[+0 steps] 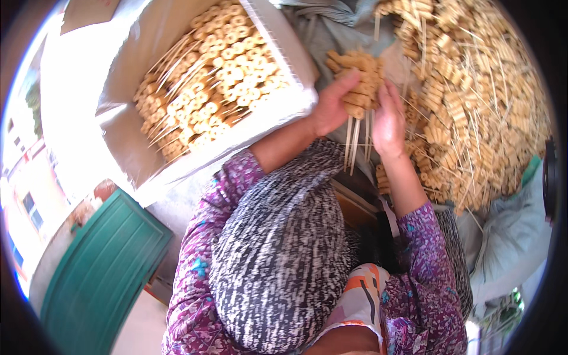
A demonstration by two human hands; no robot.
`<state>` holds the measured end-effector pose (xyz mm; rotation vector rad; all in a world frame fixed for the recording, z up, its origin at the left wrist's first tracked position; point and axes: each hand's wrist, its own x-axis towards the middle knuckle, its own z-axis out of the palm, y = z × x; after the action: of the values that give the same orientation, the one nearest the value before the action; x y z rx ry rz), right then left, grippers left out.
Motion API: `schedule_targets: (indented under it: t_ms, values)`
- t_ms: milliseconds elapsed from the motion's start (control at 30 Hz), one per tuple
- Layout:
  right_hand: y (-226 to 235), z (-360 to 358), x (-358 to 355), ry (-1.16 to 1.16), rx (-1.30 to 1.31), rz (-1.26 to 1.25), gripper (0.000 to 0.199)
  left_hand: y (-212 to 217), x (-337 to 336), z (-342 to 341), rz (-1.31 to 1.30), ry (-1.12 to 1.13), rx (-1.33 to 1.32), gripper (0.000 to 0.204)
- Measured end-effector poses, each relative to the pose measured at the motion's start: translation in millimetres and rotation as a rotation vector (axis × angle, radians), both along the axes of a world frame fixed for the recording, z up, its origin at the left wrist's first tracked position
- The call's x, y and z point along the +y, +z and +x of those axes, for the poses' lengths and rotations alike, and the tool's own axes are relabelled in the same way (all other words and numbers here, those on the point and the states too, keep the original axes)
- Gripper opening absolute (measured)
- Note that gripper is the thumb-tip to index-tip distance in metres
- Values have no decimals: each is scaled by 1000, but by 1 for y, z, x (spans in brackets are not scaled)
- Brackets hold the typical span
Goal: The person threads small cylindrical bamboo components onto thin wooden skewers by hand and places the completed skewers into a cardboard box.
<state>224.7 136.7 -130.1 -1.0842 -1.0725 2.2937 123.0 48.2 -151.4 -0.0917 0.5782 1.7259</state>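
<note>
Between my two hands is a bundle of skewered snacks (360,80), tan ridged pieces threaded on thin wooden sticks. The bare stick ends point down toward my lap. My left hand (335,102) grips the bundle from its left side, the thumb lying over the pieces. Along the right side, my right hand (389,115) presses against it with the fingers held together. Left of my hands stands an open cardboard box (127,139) with a pale lining, holding stacked skewers (207,77) with their ring-shaped ends showing. A large heap of loose skewers (473,112) spreads out on the right.
Grey sheeting (322,29) lies under the heap and bunches up at the lower right (509,236). A green ribbed plastic panel (106,266) stands at the lower left, near the box. My knees under patterned black-and-white cloth (284,254) are just below my hands.
</note>
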Motion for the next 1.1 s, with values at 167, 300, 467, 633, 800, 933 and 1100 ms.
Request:
schedule_targets:
  t_ms: [167, 300, 467, 633, 800, 933, 1100]
  values:
    - [2, -1, -7, -53, -30, 26, 49, 15, 11, 0, 44, -46, 129, 44]
    - [13, 0, -1, 34, -135, 174, 52, 36, 21, -7, 4, 26, 158, 49]
    - [30, 10, 39, 50, -51, 338, 50, 90, 33, -12, -21, -21, 503, 82]
    - [38, 38, 79, 225, -374, 657, 44, 175, 48, -1, 176, 13, 465, 110]
    - [71, 22, 43, 182, -293, 765, 38, 240, 47, -40, 339, 247, 407, 77]
    - [112, -24, -10, 299, 106, 1270, 30, 271, -30, -129, 118, 636, 1061, 64]
    - [108, -21, -32, 409, 205, 1360, 30, 288, -116, -158, -443, 385, 1795, 78]
